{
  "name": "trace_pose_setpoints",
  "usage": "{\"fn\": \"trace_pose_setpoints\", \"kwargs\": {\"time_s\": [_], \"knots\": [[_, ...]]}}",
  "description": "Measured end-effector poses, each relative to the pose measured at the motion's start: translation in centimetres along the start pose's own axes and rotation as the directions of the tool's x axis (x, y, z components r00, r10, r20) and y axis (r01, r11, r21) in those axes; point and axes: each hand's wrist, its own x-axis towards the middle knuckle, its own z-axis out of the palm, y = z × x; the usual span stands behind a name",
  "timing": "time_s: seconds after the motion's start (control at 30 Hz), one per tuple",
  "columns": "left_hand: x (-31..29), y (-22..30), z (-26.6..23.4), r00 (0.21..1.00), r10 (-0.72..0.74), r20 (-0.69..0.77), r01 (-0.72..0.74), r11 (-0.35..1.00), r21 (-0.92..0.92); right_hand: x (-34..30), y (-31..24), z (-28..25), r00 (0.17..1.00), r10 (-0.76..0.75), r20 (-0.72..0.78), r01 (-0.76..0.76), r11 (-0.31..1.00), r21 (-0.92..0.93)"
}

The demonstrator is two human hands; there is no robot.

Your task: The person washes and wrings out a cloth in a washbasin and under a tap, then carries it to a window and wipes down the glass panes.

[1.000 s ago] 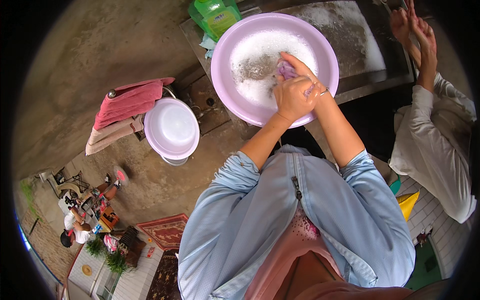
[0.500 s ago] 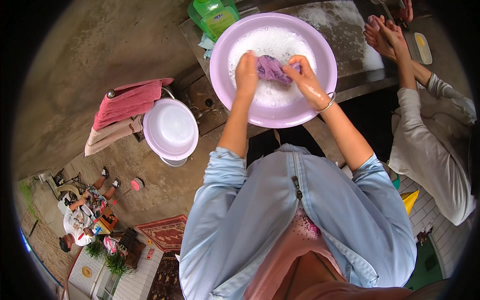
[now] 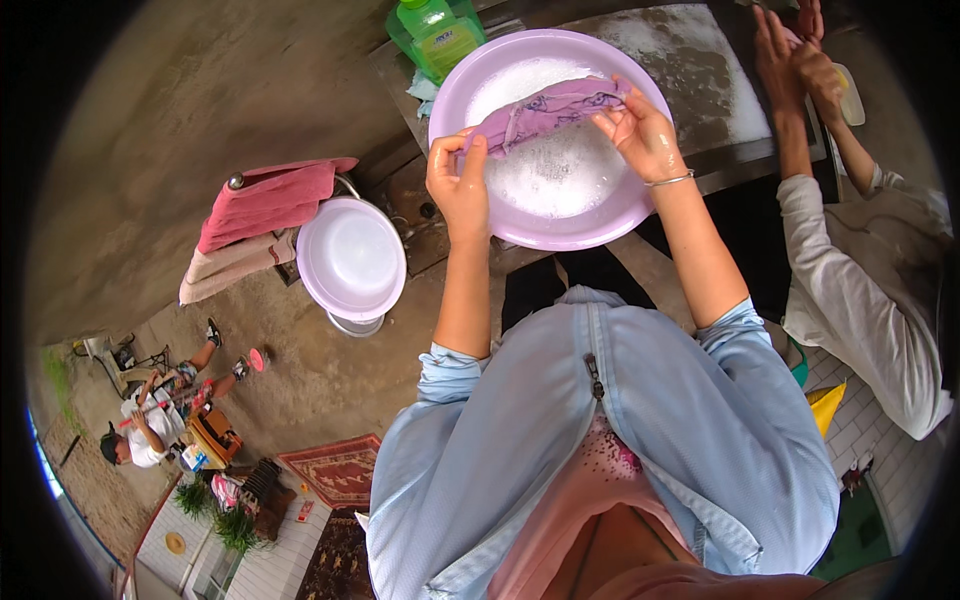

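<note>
A wet purple cloth [image 3: 545, 114] with dark blue patterning is stretched between my hands, its folded length slanting up to the right. At its lower left end, my left hand [image 3: 458, 185] is closed with the thumb raised against the fabric. My right hand [image 3: 645, 135], wearing a silver bangle, pinches the upper right end. Below the cloth stands a lilac basin [image 3: 560, 237] holding white suds [image 3: 565, 185]. The cloth hangs over the basin, across its far half.
A green bottle [image 3: 440, 45] is beyond the basin, beside a foamy dark worktop [image 3: 690, 90]. At right, a co-worker's hands [image 3: 795, 70] rub together near a yellow dish [image 3: 850, 97]. Pink towels [image 3: 270, 195] hang by a second lilac basin [image 3: 315, 268]. Another person [image 3: 150, 430] sits far left.
The bunched cloth has been spread out lengthwise and lifted. My left hand has moved left and nearer; my right hand has moved right. The co-worker's hands have shifted too.
</note>
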Motion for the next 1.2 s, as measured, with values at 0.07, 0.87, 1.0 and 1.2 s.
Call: {"fn": "trace_pose_setpoints", "kwargs": {"time_s": [0.07, 0.87, 1.0, 1.2], "knots": [[-0.4, -0.3, -0.6, 1.000, 0.009, 0.006, -0.009, 0.998, 0.066, 0.0, -0.3, 0.4, 0.998, -0.049, 0.040, 0.051, 0.997, -0.058], [0.2, -0.1, 2.6, 0.878, -0.096, 0.468, 0.002, 0.980, 0.197, -5.5, -3.2, 5.2, 0.894, 0.141, 0.425, -0.079, 0.984, -0.161], [1.5, -1.7, 1.4, 0.665, -0.183, 0.724, -0.146, 0.919, 0.367, -5.0, -3.7, 4.5, 0.877, 0.135, 0.461, -0.117, 0.991, -0.066], [2.4, -0.3, -0.5, 0.846, -0.306, 0.437, 0.356, 0.934, -0.035, -2.7, -4.7, 1.4, 0.986, -0.030, 0.164, 0.135, 0.719, -0.682]]}}
